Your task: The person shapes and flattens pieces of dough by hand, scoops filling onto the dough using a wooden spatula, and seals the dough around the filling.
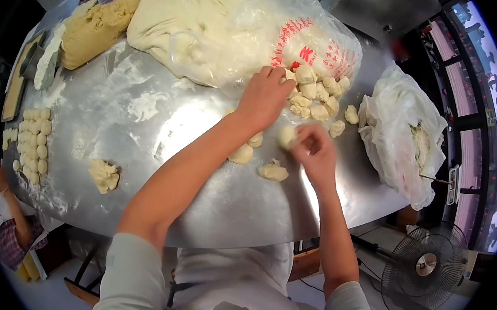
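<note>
My left hand [264,96] reaches across to the left edge of a heap of small dough pieces [317,95], its fingers closed around one piece there, partly hidden behind them. Closer to me, my right hand [315,147] pinches a rounded dough piece [286,136], blurred by motion. Below it a flat, uneven dough piece [273,171] lies on the metal table [206,210]. A couple of other pieces [241,154] rest beside my left forearm, which partly covers them. Two loose pieces, one of them a small lump [351,114], sit right of the heap.
Behind the heap lies a large dough mass [184,21] under a printed plastic bag [304,41]. A browner dough block [98,30] is at the back left, and rows of dough balls [33,144] stand at left near another person's hand [0,177]. A white plastic bag [399,127] sits right.
</note>
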Demonstrator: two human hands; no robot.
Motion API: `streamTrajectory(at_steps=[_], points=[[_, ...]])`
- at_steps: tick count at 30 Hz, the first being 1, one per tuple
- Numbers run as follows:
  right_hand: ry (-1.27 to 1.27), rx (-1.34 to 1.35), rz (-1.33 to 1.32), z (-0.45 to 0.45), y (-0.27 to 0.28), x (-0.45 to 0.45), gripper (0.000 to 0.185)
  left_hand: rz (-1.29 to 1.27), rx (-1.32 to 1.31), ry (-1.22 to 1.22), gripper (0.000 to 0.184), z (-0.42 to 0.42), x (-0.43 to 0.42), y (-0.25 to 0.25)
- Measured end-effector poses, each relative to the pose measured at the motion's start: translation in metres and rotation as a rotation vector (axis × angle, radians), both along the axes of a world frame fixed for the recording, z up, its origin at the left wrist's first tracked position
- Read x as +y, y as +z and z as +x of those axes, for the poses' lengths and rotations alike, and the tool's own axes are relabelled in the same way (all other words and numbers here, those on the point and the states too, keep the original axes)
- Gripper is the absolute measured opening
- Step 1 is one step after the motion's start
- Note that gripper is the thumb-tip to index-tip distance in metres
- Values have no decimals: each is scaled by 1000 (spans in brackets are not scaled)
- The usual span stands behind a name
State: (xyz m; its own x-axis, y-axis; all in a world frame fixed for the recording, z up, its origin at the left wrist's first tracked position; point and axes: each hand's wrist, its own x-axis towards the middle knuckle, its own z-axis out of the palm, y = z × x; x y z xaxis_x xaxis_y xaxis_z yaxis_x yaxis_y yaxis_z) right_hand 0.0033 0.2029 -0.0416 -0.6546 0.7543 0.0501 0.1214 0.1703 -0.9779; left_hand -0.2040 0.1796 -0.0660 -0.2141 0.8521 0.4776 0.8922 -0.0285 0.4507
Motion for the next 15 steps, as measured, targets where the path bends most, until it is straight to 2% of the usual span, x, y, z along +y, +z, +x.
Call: streamTrajectory(at_steps=[1,2,4,6,8,10,11,14,15], points=[[97,-104,-108,6,1,-6,12,34,49,20,42,-1,2,-2],[185,-174,-85,10,5,-10,12,67,49,5,40,-2,3,-3],[209,-125,-12,7,13,-8,13,128,50,-26,34,-3,1,-4],[-40,-84,-57,-2,17,10,12,187,80,-46,34,-3,-7,-2],[-271,-158,181,-18,17,38,12,192,10,-67,32,-1,-20,5],[-223,-113,385,-39,20,62,34,144,-156,-76,29,-1,-35,17],[-194,-91,505,-49,11,76,44,175,-438,-23,26,4,-39,19],[-120,-270,979,-72,-11,103,56,216,-1216,80,19,9,-46,29],[-117,-290,925,-75,-7,99,54,201,-1432,83,17,5,-51,40]])
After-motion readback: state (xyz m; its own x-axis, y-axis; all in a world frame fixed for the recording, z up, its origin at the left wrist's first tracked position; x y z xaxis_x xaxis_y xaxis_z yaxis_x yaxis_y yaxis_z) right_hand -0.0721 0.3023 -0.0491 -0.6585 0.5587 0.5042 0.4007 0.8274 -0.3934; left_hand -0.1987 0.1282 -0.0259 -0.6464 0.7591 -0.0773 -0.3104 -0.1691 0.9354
